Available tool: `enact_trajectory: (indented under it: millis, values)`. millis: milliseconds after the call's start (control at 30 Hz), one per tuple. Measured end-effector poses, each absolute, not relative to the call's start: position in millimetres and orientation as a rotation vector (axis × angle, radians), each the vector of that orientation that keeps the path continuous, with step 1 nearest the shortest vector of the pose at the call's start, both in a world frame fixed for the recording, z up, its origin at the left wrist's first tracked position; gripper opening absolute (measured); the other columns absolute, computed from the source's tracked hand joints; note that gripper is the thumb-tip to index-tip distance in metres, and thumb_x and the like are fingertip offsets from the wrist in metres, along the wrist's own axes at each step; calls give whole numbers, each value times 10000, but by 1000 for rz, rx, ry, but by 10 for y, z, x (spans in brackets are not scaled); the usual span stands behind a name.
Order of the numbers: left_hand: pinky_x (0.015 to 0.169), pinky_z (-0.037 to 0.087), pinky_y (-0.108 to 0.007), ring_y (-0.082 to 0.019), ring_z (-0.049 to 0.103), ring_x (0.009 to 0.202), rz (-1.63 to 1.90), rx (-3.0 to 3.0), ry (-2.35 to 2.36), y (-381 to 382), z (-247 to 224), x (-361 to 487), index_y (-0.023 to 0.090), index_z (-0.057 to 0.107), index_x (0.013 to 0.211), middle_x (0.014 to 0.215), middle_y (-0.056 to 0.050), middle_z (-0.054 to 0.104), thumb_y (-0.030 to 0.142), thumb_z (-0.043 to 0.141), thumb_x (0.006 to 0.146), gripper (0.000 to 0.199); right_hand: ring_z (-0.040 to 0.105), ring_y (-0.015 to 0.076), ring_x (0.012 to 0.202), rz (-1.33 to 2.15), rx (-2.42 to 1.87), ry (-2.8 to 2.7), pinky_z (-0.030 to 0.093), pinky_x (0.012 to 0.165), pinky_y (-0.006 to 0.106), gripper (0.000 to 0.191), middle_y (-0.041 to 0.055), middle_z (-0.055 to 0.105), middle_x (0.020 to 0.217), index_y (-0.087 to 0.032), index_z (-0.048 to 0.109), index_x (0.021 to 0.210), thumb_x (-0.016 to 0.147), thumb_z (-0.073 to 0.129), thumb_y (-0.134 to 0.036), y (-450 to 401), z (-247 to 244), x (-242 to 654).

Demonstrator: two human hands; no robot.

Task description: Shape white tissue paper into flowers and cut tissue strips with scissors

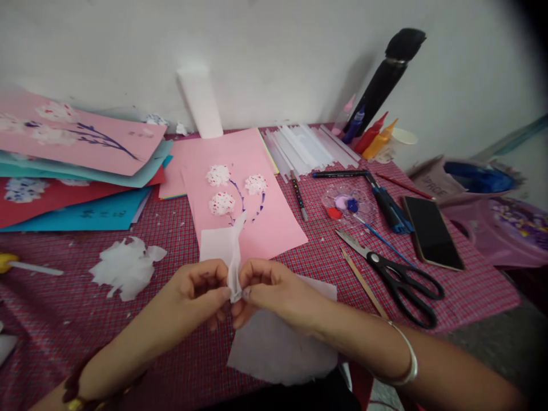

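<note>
Between my two hands is a narrow folded strip of thin white tissue paper (pixel 234 260), standing roughly upright. My left hand (pixel 203 288) pinches its lower left side, and my right hand (pixel 265 288) pinches it from the right. Behind the strip lies a pink sheet (pixel 274 222) with several fluffy white, red-speckled paper flowers (pixel 221 204) and painted blue stems. A white paper square (pixel 214 244) rests on that sheet's near edge. Under my right hand and wrist, a larger piece of white tissue (pixel 282 348) is spread on the table.
Black-handled scissors (pixel 400 279), a wooden stick (pixel 363 279), a phone (pixel 432 231) and a paint palette (pixel 349 204) lie to the right. Crumpled white tissue (pixel 127 267) and stacked decorated cards (pixel 98 142) are at left. Glue sticks (pixel 303 149) and paint bottles (pixel 380 140) stand or lie at the back.
</note>
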State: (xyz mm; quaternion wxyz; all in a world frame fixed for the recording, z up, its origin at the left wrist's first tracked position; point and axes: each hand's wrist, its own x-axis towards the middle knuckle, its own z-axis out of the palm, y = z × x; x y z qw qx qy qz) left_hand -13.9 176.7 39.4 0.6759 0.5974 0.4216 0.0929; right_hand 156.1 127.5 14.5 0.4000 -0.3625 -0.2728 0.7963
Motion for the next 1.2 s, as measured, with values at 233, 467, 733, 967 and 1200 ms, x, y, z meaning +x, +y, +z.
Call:
enact_trajectory:
  millis: [233,467,733,967,1200]
  values:
    - [475,395,-202,-85,487,485,189,1377,981,1764,445,-53,186,512,662,561,35,575,293,543,750,142,565,62,464,2003,-1135,-874,493,495,190,91,-64,568,519,-169,500,700,749,570,-138,1393,244,1566]
    - [479,414,-211,-92,501,479,199,1310,950,1743,408,-19,185,517,651,559,27,583,306,534,719,140,584,68,503,1939,-1126,-932,498,504,189,74,-52,597,568,-163,506,708,735,541,-103,1395,165,1587]
    - [456,430,-206,-101,532,470,173,1265,921,1787,348,-7,182,535,635,566,11,607,332,515,739,183,583,80,526,1962,-1108,-946,503,537,220,75,-44,597,597,-167,512,729,745,525,-95,1391,95,1623]
    - [478,329,-211,-98,453,493,154,1535,1010,1759,395,46,176,565,576,510,29,510,304,449,730,231,562,75,514,1954,-1180,-964,480,528,215,115,-36,574,602,-166,515,699,800,553,-204,1408,121,1656]
    - [445,247,-221,-87,331,453,170,1556,1093,1733,417,97,190,473,482,450,47,380,319,453,647,211,549,71,487,1877,-1261,-1053,428,490,184,105,-64,530,546,-181,504,683,760,565,-144,1380,89,1656]
